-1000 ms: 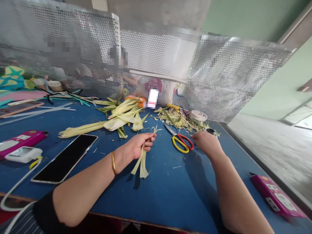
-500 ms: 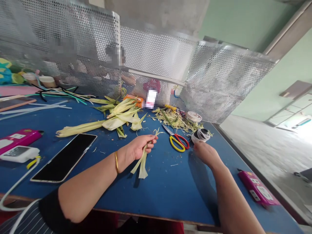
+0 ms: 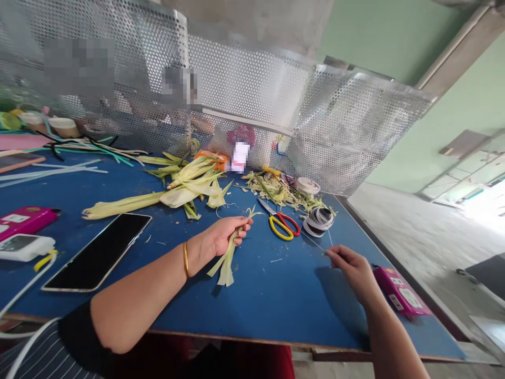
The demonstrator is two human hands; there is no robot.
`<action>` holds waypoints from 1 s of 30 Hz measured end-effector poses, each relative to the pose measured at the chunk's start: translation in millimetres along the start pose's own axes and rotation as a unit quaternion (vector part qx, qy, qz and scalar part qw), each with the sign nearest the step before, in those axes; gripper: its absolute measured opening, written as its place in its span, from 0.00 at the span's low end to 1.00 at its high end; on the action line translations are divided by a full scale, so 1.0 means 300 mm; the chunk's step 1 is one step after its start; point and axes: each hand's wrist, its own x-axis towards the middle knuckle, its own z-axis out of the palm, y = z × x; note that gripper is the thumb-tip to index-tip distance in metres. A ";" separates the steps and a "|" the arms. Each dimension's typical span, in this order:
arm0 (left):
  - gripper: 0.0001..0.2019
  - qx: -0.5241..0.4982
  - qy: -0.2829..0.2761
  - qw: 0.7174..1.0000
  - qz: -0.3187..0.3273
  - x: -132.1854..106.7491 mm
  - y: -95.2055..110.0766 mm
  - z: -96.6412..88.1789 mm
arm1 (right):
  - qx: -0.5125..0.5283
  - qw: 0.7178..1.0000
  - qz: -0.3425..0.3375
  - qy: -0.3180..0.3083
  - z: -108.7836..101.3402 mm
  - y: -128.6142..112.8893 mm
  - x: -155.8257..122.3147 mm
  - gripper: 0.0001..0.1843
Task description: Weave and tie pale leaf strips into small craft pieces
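Pinched in my left hand (image 3: pixel 229 236) is a small bundle of pale corn husk strips (image 3: pixel 226 272). Its frayed tips stick out above my fingers, and the wide ends hang below. My right hand (image 3: pixel 352 269) has its thumb and fingers pressed together on a thin white thread (image 3: pixel 314 242). That thread runs back to a black-and-white spool (image 3: pixel 317 222), which sits on the table just beyond the hand. Scissors (image 3: pixel 283 225) with one yellow and one red handle lie between my hands, blades pointing away from me.
A pile of corn husks (image 3: pixel 185 187) and a heap of husk scraps (image 3: pixel 272 188) lie toward the perforated metal screen (image 3: pixel 244 79). A phone (image 3: pixel 100 252) rests at left. Magenta power strips (image 3: pixel 401 292) lie at both sides. People are behind the screen.
My right hand has moved from beside the spool toward me and to the right, drawing thread out. My left hand still holds the husk strips. The view has shifted slightly.
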 end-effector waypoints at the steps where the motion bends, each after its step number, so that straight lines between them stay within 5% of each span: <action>1: 0.09 0.000 0.002 1.000 -0.001 0.000 -0.001 0.001 | 0.051 0.998 0.020 0.035 -0.008 0.015 0.000 0.18; 5: 0.09 -0.009 0.007 1.000 -0.006 0.001 -0.004 0.003 | 0.084 0.976 0.111 0.166 -0.040 0.046 0.000 0.21; 10: 0.10 -0.007 0.029 1.000 -0.011 0.002 -0.004 0.010 | -0.251 0.934 0.121 0.223 -0.050 -0.057 0.041 0.28; 15: 0.09 -0.002 0.034 0.999 -0.007 0.008 -0.003 0.006 | -0.387 0.905 0.126 0.124 0.023 -0.186 0.210 0.44; 19: 0.09 -0.007 0.044 0.999 0.000 0.015 0.005 -0.006 | -0.398 0.904 0.155 0.002 0.055 -0.206 0.334 0.41; 23: 0.10 -0.011 0.041 0.999 -0.003 0.012 0.007 -0.002 | -0.353 0.925 0.094 -0.102 -0.017 -0.182 0.385 0.30; 27: 0.10 -0.008 0.034 0.999 -0.018 0.002 0.000 0.013 | -0.280 0.934 0.014 -0.222 -0.107 -0.157 0.404 0.40; 30: 0.09 -0.004 0.027 0.999 -0.020 0.002 -0.003 0.015 | -0.282 0.931 -0.002 -0.234 -0.103 -0.162 0.396 0.42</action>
